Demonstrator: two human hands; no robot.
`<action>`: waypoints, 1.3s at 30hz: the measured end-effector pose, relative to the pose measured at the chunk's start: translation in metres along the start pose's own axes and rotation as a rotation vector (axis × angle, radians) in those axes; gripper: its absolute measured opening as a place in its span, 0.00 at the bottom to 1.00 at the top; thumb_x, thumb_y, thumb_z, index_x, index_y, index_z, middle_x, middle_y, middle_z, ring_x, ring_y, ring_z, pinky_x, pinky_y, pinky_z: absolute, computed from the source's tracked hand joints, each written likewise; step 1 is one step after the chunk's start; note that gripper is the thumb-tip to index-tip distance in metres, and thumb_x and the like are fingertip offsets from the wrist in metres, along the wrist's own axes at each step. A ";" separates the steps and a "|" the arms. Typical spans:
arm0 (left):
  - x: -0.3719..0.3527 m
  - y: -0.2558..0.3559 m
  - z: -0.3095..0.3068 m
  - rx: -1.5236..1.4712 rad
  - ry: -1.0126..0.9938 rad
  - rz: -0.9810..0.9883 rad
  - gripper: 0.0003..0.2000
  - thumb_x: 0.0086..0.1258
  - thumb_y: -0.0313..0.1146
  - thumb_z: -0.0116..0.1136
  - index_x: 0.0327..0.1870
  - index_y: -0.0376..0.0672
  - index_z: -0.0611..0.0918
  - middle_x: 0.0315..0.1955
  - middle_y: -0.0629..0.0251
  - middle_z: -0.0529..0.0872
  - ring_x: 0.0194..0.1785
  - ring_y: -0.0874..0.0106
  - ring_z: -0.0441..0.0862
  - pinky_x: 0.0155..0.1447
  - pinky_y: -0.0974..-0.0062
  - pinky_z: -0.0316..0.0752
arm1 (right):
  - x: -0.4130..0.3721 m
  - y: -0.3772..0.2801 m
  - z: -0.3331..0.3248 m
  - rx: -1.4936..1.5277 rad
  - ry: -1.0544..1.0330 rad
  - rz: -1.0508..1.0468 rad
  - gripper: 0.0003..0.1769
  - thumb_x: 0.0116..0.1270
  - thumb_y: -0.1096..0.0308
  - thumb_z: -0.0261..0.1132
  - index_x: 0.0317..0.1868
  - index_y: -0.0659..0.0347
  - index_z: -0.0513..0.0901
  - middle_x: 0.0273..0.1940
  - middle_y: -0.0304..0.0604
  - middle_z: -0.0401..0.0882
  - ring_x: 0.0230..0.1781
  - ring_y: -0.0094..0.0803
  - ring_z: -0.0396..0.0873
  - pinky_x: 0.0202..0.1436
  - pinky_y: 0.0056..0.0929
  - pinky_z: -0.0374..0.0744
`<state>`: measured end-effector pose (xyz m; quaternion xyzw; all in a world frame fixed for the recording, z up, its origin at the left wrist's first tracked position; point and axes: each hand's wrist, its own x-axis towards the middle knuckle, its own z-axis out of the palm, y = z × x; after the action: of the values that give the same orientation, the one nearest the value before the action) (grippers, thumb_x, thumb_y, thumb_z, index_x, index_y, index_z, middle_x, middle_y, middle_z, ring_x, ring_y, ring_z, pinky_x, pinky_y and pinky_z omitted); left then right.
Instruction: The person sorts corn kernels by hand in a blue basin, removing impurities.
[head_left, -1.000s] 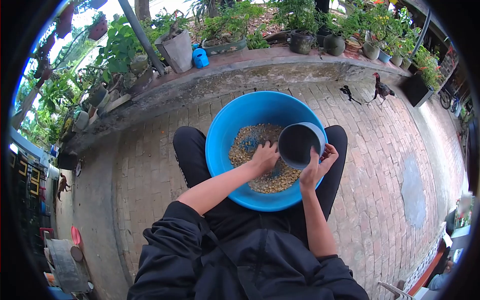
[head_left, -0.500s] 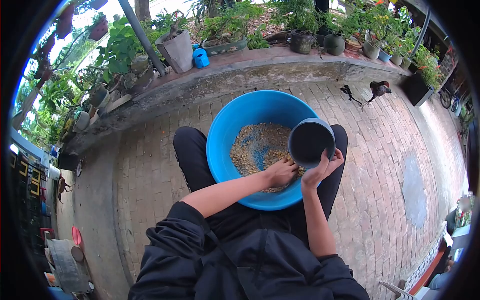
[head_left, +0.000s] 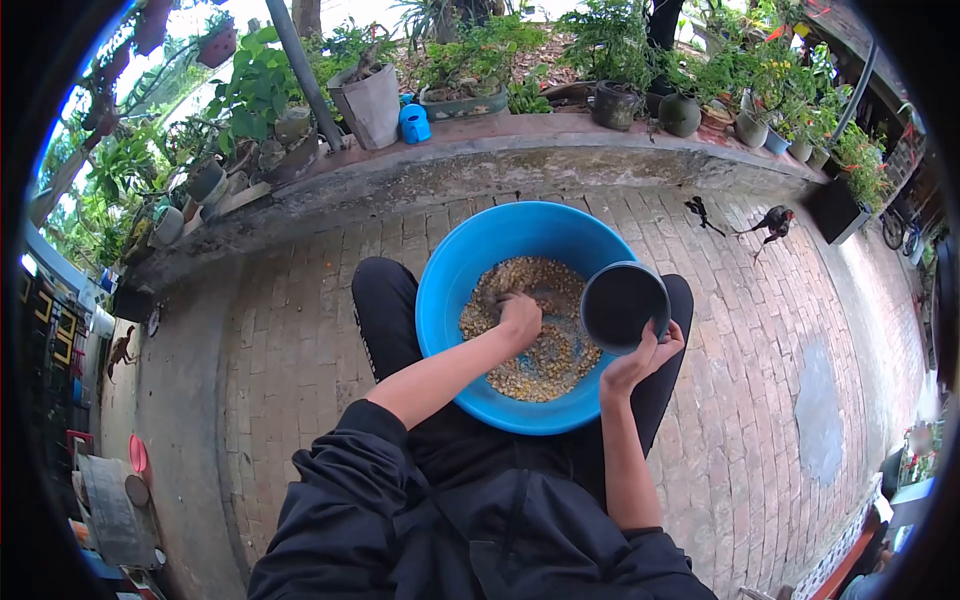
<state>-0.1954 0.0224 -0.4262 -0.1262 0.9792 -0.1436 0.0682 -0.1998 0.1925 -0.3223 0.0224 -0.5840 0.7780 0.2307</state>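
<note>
A large blue basin rests on my lap between my knees. Loose feed grain, yellow and brown kernels mixed with finer bits, covers its bottom. My left hand reaches into the basin, its fingertips down in the grain and partly hidden and blurred. At the basin's right rim, my right hand grips a dark grey bowl by its near right edge, thumb over the rim. The bowl's mouth faces up towards me; its inside is dark and seems to hold nothing.
Beyond the basin runs a low concrete ledge with potted plants and a blue watering can. A chicken stands on the brick paving at right, another at far left. A pink-red object lies at lower left.
My left hand has moved left and away from me through the grain, leaving the near grain uncovered. My right hand still holds the bowl at the rim. The right chicken has turned.
</note>
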 end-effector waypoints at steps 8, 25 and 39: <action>-0.072 0.023 -0.047 -0.336 -0.163 0.576 0.09 0.60 0.29 0.57 0.35 0.37 0.86 0.32 0.54 0.88 0.41 0.58 0.87 0.43 0.62 0.82 | -0.005 -0.003 0.000 -0.025 -0.006 0.010 0.18 0.72 0.60 0.56 0.51 0.67 0.66 0.44 0.43 0.65 0.46 0.28 0.65 0.54 0.25 0.64; 0.033 -0.034 -0.009 0.053 0.346 0.040 0.17 0.69 0.37 0.49 0.55 0.42 0.78 0.51 0.53 0.76 0.55 0.54 0.73 0.53 0.46 0.75 | -0.036 -0.002 -0.032 -0.122 -0.157 -0.047 0.17 0.74 0.61 0.54 0.52 0.66 0.65 0.44 0.43 0.66 0.44 0.27 0.66 0.52 0.27 0.64; -0.048 -0.056 -0.030 -0.671 -0.139 0.239 0.15 0.61 0.43 0.60 0.39 0.39 0.85 0.30 0.45 0.85 0.37 0.49 0.85 0.46 0.51 0.79 | -0.053 0.000 -0.045 -0.083 -0.182 -0.072 0.18 0.68 0.65 0.50 0.53 0.67 0.63 0.47 0.47 0.64 0.48 0.32 0.65 0.56 0.32 0.62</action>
<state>-0.1416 -0.0089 -0.3763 -0.0358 0.9727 0.2036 0.1058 -0.1418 0.2160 -0.3533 0.1043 -0.6329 0.7392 0.2053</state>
